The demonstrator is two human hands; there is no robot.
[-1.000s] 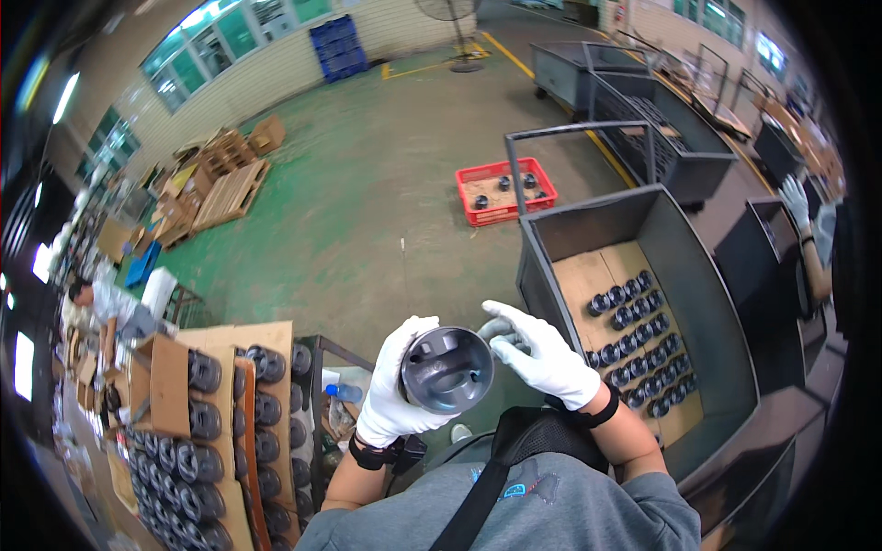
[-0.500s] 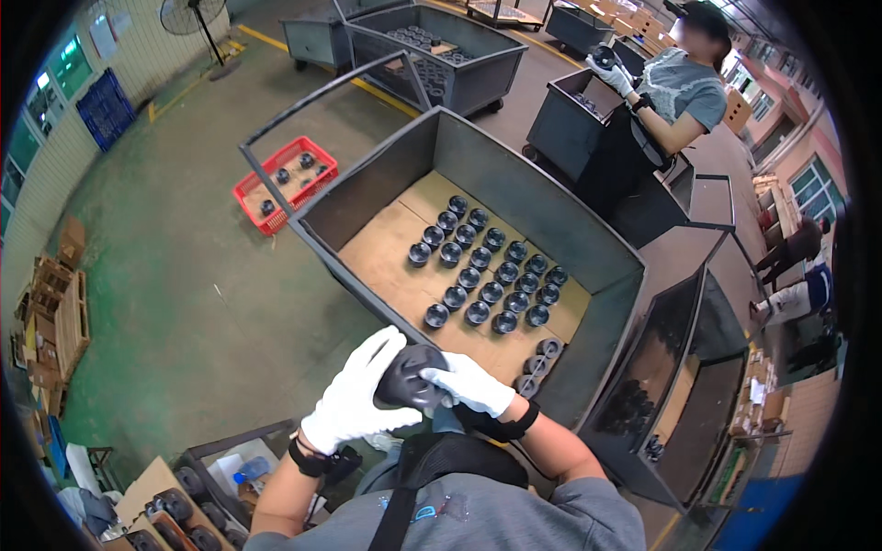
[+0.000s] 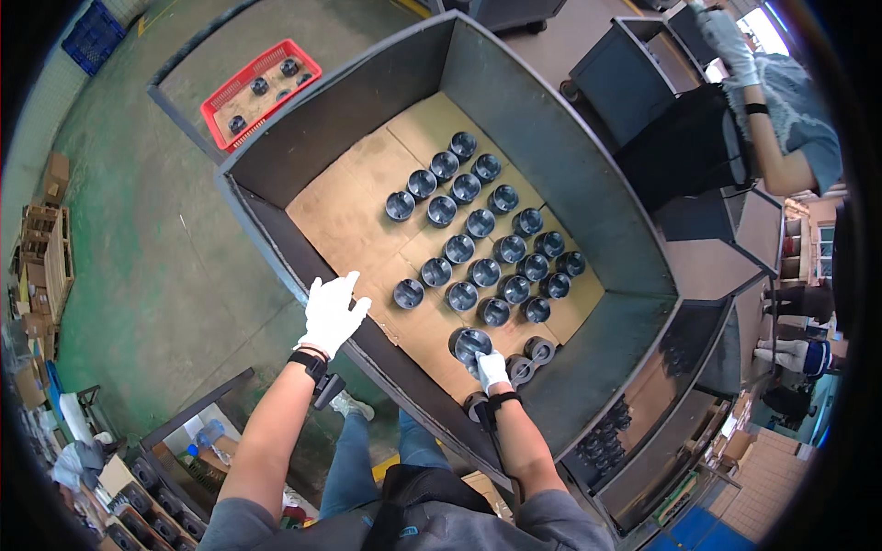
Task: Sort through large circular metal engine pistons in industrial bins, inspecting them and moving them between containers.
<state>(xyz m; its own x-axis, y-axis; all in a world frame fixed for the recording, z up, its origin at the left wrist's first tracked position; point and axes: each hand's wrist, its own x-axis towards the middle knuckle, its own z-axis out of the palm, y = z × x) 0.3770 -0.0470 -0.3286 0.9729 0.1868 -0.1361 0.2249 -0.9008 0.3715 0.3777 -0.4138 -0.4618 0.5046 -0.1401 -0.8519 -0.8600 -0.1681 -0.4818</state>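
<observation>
Cup-shaped dark metal casting (image 3: 467, 343) hangs over the near end of the metal bin (image 3: 574, 179), its hollow facing up toward us. Our right grip (image 3: 494, 370), in a white glove, grasps it by the rim at about five o'clock. Whether its base touches the cardboard lining (image 3: 344, 188) we cannot tell. Our left grip (image 3: 333, 314), also gloved in white, is released and holds nothing; with the held casting as the dial's centre, it hovers at nine o'clock by the bin's near side wall, fingers spread.

From eleven to one o'clock, matching castings (image 3: 480, 222) stand in slanting rows on the lining, hollows up, most of them slightly apart. At three to four o'clock, just beside our right grip, we see two grey ring-faced parts (image 3: 539, 350) touching each other.

Beyond the bin at eleven o'clock sits a red plastic crate (image 3: 243, 77) with a few dark parts inside. Toward one o'clock, well apart from us, a co-worker's gloved hand (image 3: 729, 44) is raised. At eight o'clock, a clear bottle (image 3: 211, 432) with a blue cap lies near our left forearm.
</observation>
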